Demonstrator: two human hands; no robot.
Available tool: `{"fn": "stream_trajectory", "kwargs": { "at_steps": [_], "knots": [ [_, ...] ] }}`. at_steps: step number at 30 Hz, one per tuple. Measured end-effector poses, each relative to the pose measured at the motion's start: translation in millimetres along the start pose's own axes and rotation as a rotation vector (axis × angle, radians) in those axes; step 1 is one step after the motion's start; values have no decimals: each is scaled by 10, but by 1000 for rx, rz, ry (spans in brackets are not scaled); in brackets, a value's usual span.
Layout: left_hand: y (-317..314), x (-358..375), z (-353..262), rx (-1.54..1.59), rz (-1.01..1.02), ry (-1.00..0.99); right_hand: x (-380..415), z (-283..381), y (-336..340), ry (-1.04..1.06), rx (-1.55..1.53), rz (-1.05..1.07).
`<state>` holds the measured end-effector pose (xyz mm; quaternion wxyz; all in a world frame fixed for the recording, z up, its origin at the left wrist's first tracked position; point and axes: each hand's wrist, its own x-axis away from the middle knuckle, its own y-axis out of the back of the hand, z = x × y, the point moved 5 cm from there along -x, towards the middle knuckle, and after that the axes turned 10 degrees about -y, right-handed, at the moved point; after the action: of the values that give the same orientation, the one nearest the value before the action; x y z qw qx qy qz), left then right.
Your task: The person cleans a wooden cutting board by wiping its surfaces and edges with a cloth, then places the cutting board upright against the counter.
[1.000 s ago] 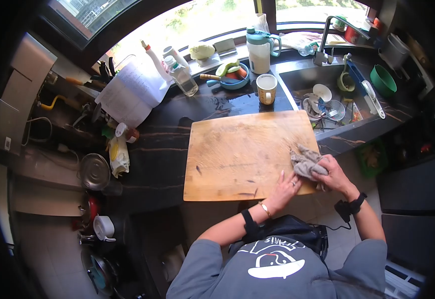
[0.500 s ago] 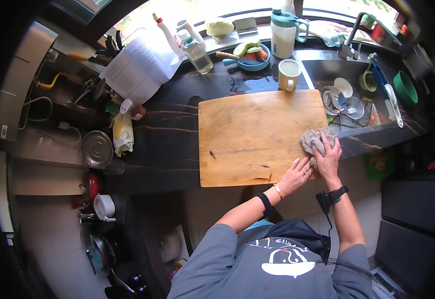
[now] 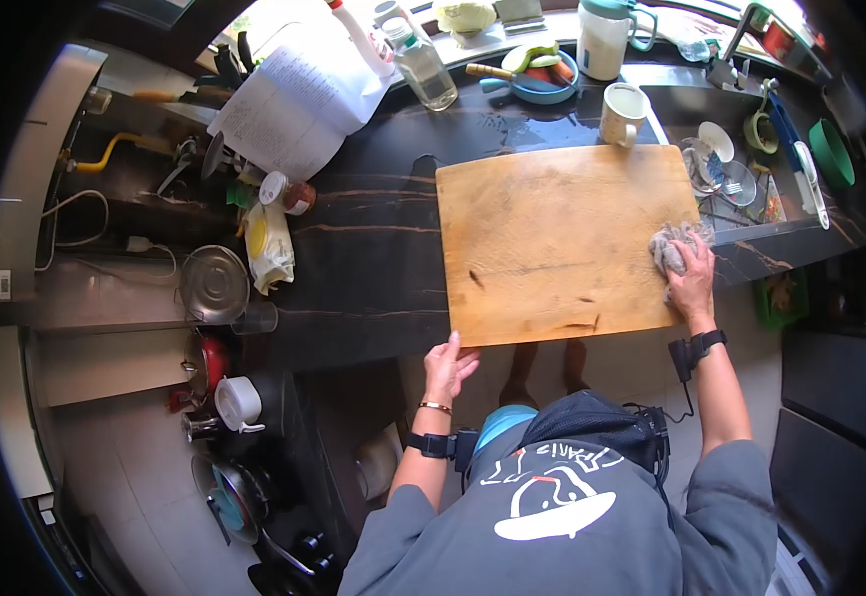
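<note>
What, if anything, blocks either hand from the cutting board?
For the left hand, nothing visible: it is right at the near left corner of the wooden cutting board. At the right edge, the bunched grey cloth lies between the right hand and the board. The mug by the far edge is clear of both hands.

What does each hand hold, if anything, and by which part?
Right hand: grey cloth, by its bunched right part. Left hand: at the board, near-left corner; grip unclear.

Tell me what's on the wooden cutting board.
A crumpled grey cloth, at the right edge of the cutting board beneath the right hand. Dark marks show elsewhere. Wood under the cloth is hidden.
</note>
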<state>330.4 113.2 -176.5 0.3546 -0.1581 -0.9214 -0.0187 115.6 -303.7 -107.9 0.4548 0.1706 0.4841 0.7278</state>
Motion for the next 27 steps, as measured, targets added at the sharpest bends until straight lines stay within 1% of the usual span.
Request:
{"fn": "stream_trajectory", "kwargs": {
  "at_steps": [1, 2, 3, 4, 6, 8, 9, 12, 13, 14, 16, 17, 19, 21, 23, 24, 26, 27],
  "knots": [
    [-18, 39, 40, 61, -4, 21, 19, -16, -75, -70, 7, -54],
    [-66, 71, 89, 190, 28, 59, 58, -17, -146, -141, 15, -109],
    [-58, 35, 166, 245, 26, 50, 100, 103, -229, -104, 7, -122],
    [-71, 18, 199, 300, 26, 40, 182, 346, -282, -71, 1, -86],
    [-46, -9, 216, 324, 27, 58, 397, 851, -475, 47, -101, -44],
    [-68, -12, 208, 363, 160, 121, 660, 1500, -652, 178, -179, 90],
    [-42, -23, 210, 362, 164, 123, 815, 1813, -774, 246, -278, 124],
    [-55, -78, 244, 391, 388, 176, 1177, 2641, -1120, 467, -300, 400],
    [-36, -126, 320, 433, 399, 125, 1241, 2848, -1161, 523, -322, 458],
    [-5, -196, 395, 350, 314, 108, 1290, 2975, -1244, 581, -369, 492],
    [-165, -18, 174, 383, 256, 43, 1358, 3071, -1227, 744, -379, 480],
    [-187, -12, 190, 380, 264, 48, 1333, 2995, -1202, 736, -374, 476],
    [-144, -2, 207, 309, 225, -3, 1327, 2742, -1084, 822, -415, 533],
    [-124, 13, 223, 336, 215, 25, 1279, 2261, -874, 801, -331, 477],
    [-113, 3, 252, 370, 180, 34, 1120, 1719, -573, 673, -273, 514],
    [-108, -10, 263, 384, 177, 27, 1056, 1385, -505, 583, -268, 438],
    [-114, 4, 253, 383, 175, 19, 880, 833, -199, 417, -199, 368],
    [-126, 5, 250, 388, 173, 15, 822, 527, -99, 374, -164, 274]
  ]
}}
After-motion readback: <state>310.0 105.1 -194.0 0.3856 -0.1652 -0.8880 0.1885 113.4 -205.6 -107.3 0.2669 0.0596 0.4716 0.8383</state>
